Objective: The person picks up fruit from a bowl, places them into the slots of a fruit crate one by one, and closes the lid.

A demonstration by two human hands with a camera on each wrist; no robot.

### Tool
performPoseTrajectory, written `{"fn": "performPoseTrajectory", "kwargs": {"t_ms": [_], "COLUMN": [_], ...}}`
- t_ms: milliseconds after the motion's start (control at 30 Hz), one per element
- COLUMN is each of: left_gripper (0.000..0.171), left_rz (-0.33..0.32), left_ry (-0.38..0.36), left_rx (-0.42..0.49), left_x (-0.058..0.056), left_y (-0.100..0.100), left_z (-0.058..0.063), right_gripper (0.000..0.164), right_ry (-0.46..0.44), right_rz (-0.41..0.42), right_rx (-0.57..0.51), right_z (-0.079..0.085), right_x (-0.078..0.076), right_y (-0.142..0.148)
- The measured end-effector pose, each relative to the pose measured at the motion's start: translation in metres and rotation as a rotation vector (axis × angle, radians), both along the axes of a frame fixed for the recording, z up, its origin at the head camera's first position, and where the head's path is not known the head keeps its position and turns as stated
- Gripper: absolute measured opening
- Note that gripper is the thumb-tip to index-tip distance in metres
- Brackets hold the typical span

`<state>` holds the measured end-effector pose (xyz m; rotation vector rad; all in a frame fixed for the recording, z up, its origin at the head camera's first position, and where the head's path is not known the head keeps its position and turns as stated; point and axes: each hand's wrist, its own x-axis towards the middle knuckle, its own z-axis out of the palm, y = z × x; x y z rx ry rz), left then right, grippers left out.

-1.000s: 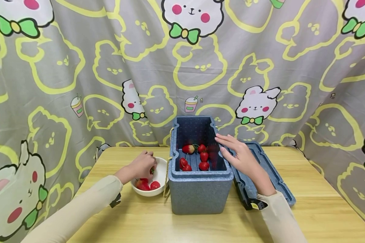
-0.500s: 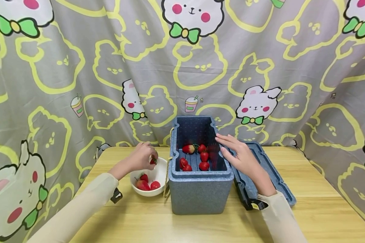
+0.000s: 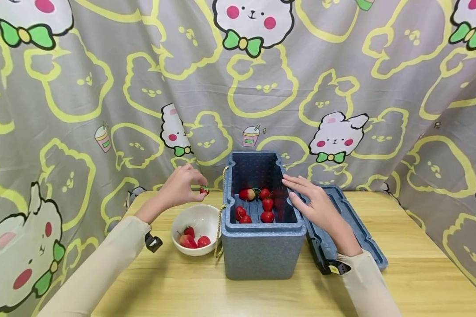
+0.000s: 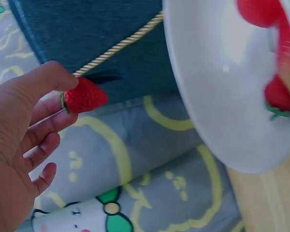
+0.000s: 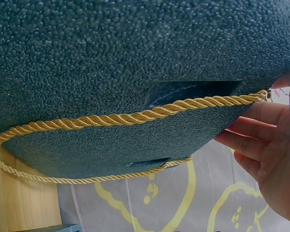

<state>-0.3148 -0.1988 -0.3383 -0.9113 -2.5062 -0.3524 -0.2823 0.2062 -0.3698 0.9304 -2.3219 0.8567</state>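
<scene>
Leftmost, a beige sleeve [image 3: 103,264] reaches in from the table's near edge, with a small black device [image 3: 153,242] at its wrist. Its left hand [image 3: 176,187] is raised above the table's far left part, thumb and index finger pinching a small red strawberry with green leaves [image 4: 85,95] at the leafy end; the other fingers are loosely bent and free. That berry hangs in the air beyond the bowl and just left of the box, touching neither.

Below it, a round white bowl [image 3: 206,220] stands on the light wood table [image 3: 174,290], towards the left edge, with three red strawberries [image 3: 188,241] lying inside. Just right of the bowl, a twisted gold rope [image 3: 220,229] hangs down the left side of a tall blue-grey speckled box [image 3: 263,255], which stands upright near the table's middle with its top uncovered. On its ribbed floor lie more red strawberries [image 3: 267,204], some close to the near left corner, others along the right and at the back.

Next, the right hand [image 3: 317,204] rests on the box's right rim, fingers extended, gripping nothing. Under its forearm, a blue-grey rectangular lid [image 3: 355,224] lies towards the table's right edge.
</scene>
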Motion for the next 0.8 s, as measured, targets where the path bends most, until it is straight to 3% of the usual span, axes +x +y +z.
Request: {"fn": "performPoseTrajectory", "kwargs": {"t_ms": [567,800], "left_gripper": [0.019,0.02], "left_rz": [-0.051,-0.14], "left_ry": [0.082,0.163], "left_rx": [0.116,0.168], "left_x": [0.005,0.003], "left_y": [0.027,0.043], "left_z": [0.062,0.077], "right_gripper": [0.039,0.039], "right_ry": [0.01,-0.003], "right_rz": [0.004,-0.002], "right_rx": [-0.002,0.004], "right_z": [0.001,0.001], "right_x": [0.001,0.002], "right_y": [0.0,0.0]}}
